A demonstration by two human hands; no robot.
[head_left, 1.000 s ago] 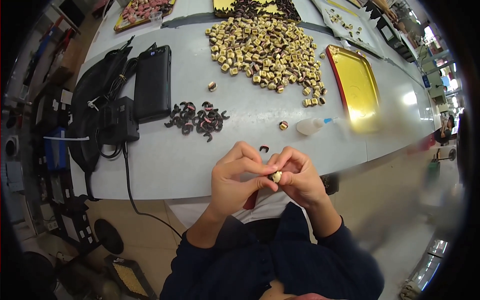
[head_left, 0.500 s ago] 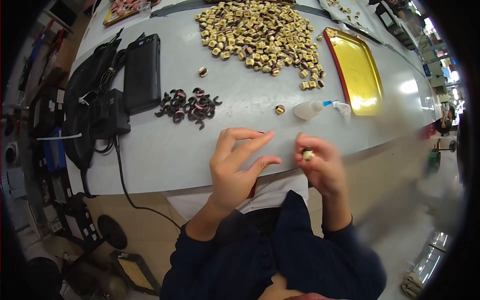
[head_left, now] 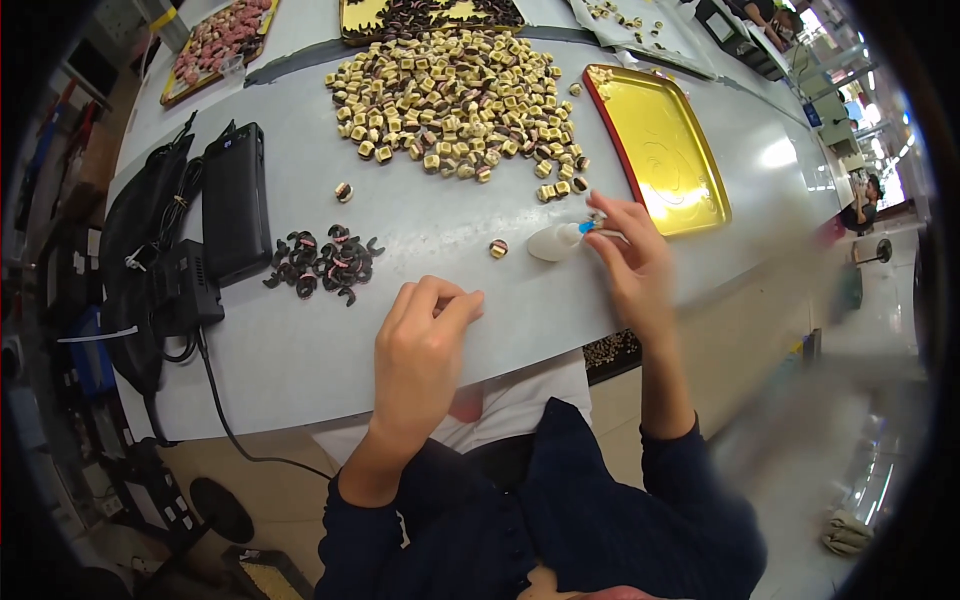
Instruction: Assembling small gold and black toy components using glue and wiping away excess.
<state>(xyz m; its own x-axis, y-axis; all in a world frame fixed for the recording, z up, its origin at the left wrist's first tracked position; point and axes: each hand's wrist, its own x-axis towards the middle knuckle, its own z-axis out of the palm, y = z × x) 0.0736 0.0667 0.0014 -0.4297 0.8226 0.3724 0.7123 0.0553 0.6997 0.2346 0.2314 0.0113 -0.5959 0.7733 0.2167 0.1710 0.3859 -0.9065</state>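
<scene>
My left hand (head_left: pixel 415 350) hovers over the near table, fingers curled and thumb against the index finger; whatever may be inside is hidden. My right hand (head_left: pixel 640 265) reaches to the white squeeze bottle (head_left: pixel 553 243) with a blue tip, thumb and index finger on either side of the tip. A small cream-and-dark piece (head_left: pixel 598 217) shows partly at the right fingertips. Left of the bottle sits a single striped piece (head_left: pixel 498 248). Black curved pieces with pink edges (head_left: pixel 325 262) lie in a loose pile beyond my left hand.
A large heap of cream-and-dark pieces (head_left: pixel 450 100) covers the far middle. A gold tray with a red side (head_left: pixel 680 160) stands at right. A black power bank (head_left: pixel 236 200) and cables lie at left. Farther trays hold pink pieces (head_left: pixel 215 45) and dark pieces (head_left: pixel 430 15).
My right hand has moved forward to the bottle's tip. My left hand has gone from spread fingers to curled ones. The whole view has shifted, showing more of the far table.
</scene>
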